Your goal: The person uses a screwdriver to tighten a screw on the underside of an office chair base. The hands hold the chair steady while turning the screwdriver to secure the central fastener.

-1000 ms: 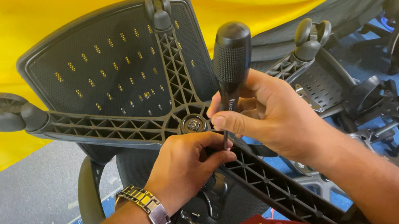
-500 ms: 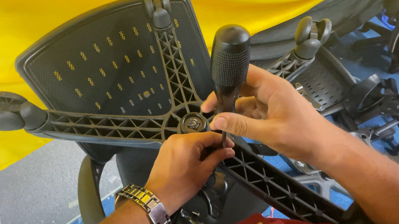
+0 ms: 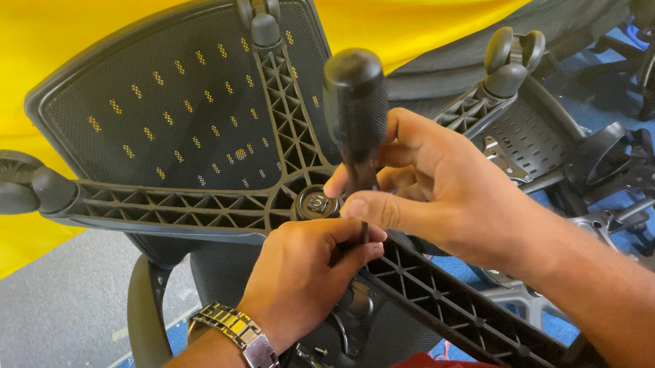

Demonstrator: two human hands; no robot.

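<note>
- The left hand (image 3: pixel 305 267) is curled tight, low beside the chair base (image 3: pixel 263 205) hub.
- The right hand (image 3: pixel 429 187) pinches the black screwdriver (image 3: pixel 356 113) (standing up straight) just right of the hub.
- Far behind hangs a yellow cloth (image 3: pixel 72 40).

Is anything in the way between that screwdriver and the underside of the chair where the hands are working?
Nothing separate blocks it. The right hand grips the black screwdriver upright, and the left hand closes around its lower shaft, hiding the tip beside the chair base hub.
</note>
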